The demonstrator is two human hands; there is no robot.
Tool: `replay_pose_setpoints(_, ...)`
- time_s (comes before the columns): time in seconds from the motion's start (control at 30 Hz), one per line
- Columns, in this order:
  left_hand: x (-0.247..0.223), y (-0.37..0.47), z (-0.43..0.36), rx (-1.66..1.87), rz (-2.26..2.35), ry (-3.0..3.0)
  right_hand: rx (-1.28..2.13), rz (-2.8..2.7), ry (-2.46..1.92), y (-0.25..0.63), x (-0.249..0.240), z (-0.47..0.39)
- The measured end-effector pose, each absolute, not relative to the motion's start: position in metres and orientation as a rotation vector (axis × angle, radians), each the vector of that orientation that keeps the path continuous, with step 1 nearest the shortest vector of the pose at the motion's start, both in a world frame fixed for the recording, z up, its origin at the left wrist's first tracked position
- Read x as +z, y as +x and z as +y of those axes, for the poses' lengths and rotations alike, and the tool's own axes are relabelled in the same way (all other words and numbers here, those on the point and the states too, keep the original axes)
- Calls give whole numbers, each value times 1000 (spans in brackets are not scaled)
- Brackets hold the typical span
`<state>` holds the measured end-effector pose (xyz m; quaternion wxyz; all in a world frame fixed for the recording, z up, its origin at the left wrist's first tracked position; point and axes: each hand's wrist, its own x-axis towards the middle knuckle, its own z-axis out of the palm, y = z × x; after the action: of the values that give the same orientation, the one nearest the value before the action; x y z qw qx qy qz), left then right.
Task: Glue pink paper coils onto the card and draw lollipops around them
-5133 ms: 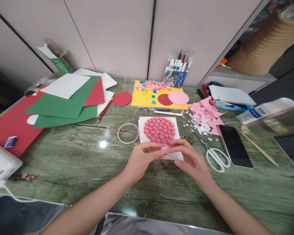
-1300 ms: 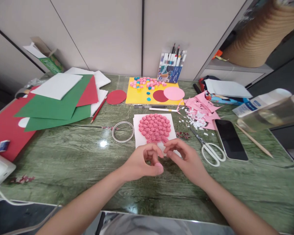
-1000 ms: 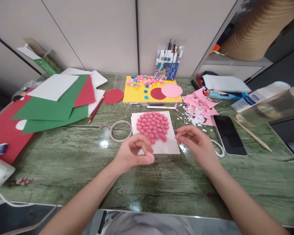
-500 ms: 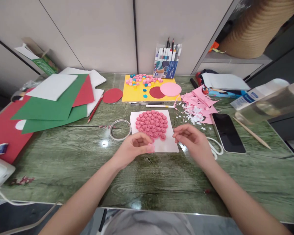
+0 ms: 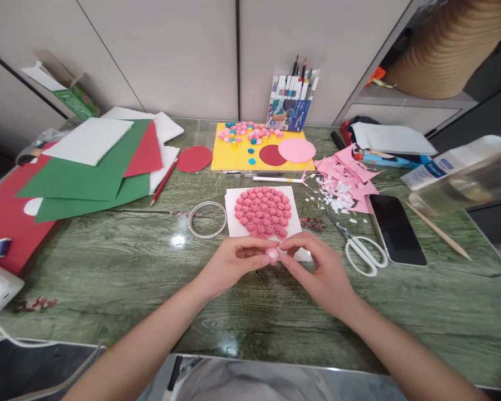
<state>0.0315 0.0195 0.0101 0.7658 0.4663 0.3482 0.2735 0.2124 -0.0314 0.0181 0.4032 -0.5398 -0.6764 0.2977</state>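
Over the near edge of a white sheet (image 5: 232, 223), my left hand (image 5: 237, 262) pinches a small pink paper piece (image 5: 271, 254) with a whitish spot on it. My right hand (image 5: 317, 267) meets it there, thumb and forefinger pressed together at the piece's right side; what they pinch is too small to name. Rows of pink coiled paper rosettes (image 5: 263, 209) cover most of the sheet just beyond the fingers. A roll of tape (image 5: 191, 223) lies left of the sheet, and white-handled scissors (image 5: 359, 250) lie to the right of my right hand.
Behind the sheet is a yellow card (image 5: 234, 161) with small coloured pieces and paper circles. Pink scraps (image 5: 350, 167), a phone (image 5: 396, 228) and a wooden stick (image 5: 438, 230) are on the right. Green paper (image 5: 75, 181) and a red pencil (image 5: 164, 181) are on the left.
My right hand has moved left to meet my left hand, which has shifted slightly right with the pink piece. The scissors are now uncovered. The view has shifted slightly.
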Motion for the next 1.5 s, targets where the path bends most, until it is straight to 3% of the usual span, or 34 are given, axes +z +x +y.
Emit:
replay_pose_setpoints(0.8,7,27,22,438,783,941,374,-2128,-1064,222,8,-26)
replay_pose_setpoints(0.97,8,28,23,483,780,870,627,-1952,-1231,221,15,-27)
replay_pose_setpoints(1.2,7,29,20,500,716,881,1317,-1501,-1330,210,16,-28)
replay_pose_setpoints(1.5,5,29,19,499,725,869,1394,-1407,-1260,209,15,-27)
